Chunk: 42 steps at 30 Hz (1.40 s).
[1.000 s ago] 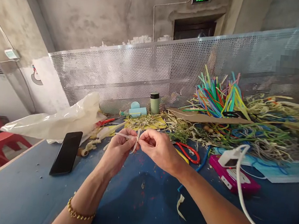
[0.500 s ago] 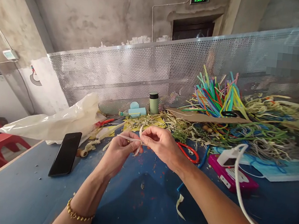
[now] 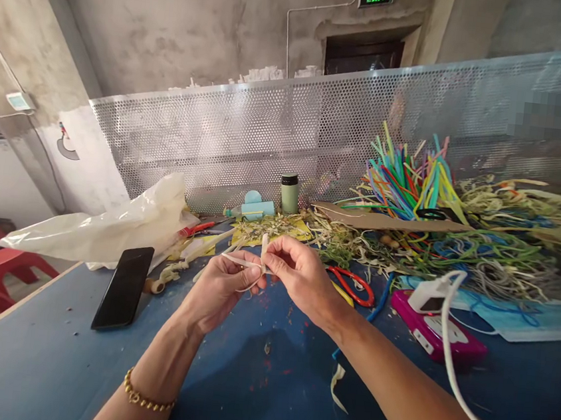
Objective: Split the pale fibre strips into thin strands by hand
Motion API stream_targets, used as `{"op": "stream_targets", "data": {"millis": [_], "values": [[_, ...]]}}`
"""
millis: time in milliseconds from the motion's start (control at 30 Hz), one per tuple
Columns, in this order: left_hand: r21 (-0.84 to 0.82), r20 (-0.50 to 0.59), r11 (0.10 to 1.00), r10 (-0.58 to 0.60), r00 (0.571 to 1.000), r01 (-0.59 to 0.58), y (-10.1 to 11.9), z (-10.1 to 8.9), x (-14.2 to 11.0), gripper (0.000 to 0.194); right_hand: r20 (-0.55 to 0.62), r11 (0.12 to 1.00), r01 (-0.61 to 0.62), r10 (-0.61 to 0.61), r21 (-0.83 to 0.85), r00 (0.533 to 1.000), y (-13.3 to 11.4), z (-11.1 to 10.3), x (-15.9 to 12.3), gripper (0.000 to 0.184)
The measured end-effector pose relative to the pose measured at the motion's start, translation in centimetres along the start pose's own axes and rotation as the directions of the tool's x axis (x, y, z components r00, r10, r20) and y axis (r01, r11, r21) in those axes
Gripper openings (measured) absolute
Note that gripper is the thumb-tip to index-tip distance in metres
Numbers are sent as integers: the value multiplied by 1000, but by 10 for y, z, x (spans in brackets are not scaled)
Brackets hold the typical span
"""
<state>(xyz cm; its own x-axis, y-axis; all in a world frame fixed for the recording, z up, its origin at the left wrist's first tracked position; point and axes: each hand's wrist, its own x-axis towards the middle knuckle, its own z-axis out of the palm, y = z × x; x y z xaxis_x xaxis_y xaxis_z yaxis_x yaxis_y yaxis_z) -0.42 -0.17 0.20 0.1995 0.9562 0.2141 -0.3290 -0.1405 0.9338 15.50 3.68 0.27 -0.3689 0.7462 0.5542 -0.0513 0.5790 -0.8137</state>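
Note:
Above the middle of the blue table (image 3: pixel 223 378), my two hands meet over thin whitish strips (image 3: pixel 265 245) that cross each other. My left hand (image 3: pixel 222 284) is closed, its thumb pressing the strips against the fingers; one pale end sticks out to the left. My right hand (image 3: pixel 301 276) pinches the strips between thumb and fingertips, with a short end standing upright there. Part of the strips is hidden behind the fingers. A red loop-shaped handle (image 3: pixel 360 288) lies just right of my right hand.
On the left lie a black phone (image 3: pixel 123 287) and a clear plastic bag (image 3: pixel 103 228). Tangled strips and cords (image 3: pixel 496 253) cover the right back, with colourful stalks (image 3: pixel 414 177). A magenta power bank (image 3: pixel 433 329) trails a white cable (image 3: pixel 450 361). A green bottle (image 3: pixel 289 195) stands behind.
My fingers have shifted slightly on the strips, and the upright end now stands straighter. Something yellow beside the red handle shows more. The surroundings look the same.

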Motion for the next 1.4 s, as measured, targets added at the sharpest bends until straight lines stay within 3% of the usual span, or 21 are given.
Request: {"op": "stream_targets", "data": {"millis": [167, 400, 500, 900, 1133, 1400], "values": [[16, -27, 1000, 8, 1000, -8, 0, 2, 1, 19, 16, 999, -46, 46, -21, 999, -3, -1, 1, 21], [102, -158, 987, 140, 977, -125, -2, 4, 5, 23, 4, 986, -160, 161, -46, 987, -11, -3, 2, 31], [128, -158, 981, 164, 974, -145, -4, 3, 5, 24, 54, 981, -194, 194, -11, 979, -11, -1, 2, 22], [-9, -98, 996, 89, 991, -90, -2, 6, 2, 21, 7, 971, -235, 235, 35, 972, -11, 3, 2, 6], [59, -157, 991, 132, 979, -124, -1, 7, 3, 23, -2, 967, -252, 253, 32, 968, -11, 3, 2, 6], [86, -149, 992, 105, 983, -93, -2, 3, 3, 22, 37, 980, -200, 200, 12, 979, -7, 0, 2, 14]]}}
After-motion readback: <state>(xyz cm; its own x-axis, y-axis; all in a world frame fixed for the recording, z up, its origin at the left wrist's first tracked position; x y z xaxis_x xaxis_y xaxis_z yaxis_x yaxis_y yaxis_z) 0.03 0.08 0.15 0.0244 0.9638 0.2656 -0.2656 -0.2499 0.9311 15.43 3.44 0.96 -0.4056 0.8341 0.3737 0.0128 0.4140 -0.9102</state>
